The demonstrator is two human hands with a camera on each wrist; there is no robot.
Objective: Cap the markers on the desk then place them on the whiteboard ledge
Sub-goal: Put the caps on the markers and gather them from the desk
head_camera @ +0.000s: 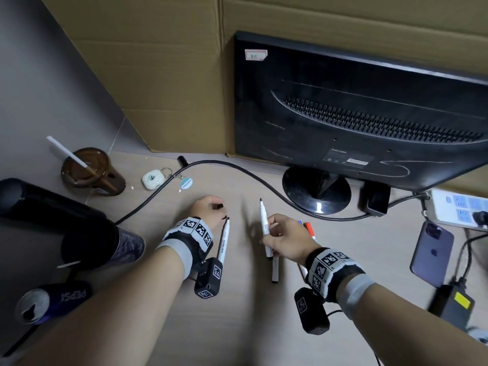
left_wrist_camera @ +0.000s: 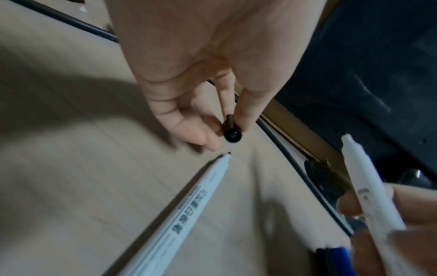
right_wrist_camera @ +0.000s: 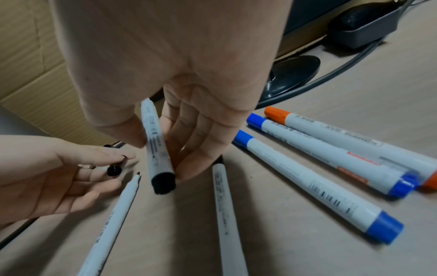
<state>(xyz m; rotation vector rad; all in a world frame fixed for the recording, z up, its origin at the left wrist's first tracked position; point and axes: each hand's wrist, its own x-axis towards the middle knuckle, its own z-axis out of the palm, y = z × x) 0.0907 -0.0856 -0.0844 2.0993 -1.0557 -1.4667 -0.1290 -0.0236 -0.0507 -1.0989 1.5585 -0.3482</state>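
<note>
My left hand (head_camera: 214,207) pinches a small black cap (left_wrist_camera: 232,133) between thumb and fingertips just above the desk. An uncapped white marker (head_camera: 224,241) lies on the desk beside that wrist, its black tip (left_wrist_camera: 229,153) right under the cap. My right hand (head_camera: 273,229) grips a second uncapped white marker (right_wrist_camera: 156,149), tilted, with its tip (head_camera: 261,199) pointing away from me. Another thin marker (right_wrist_camera: 224,214) lies under the right hand. Two blue-capped markers (right_wrist_camera: 307,183) and an orange-capped one (right_wrist_camera: 354,130) lie to the right. No whiteboard ledge is in view.
A black monitor (head_camera: 364,114) on its round stand (head_camera: 317,191) faces away at the back, with a cable (head_camera: 237,170) curving across the desk. A brown cup (head_camera: 89,170), an earbud case (head_camera: 153,179), a Pepsi can (head_camera: 50,302), a phone (head_camera: 431,249) and a power strip (head_camera: 459,207) ring the work area.
</note>
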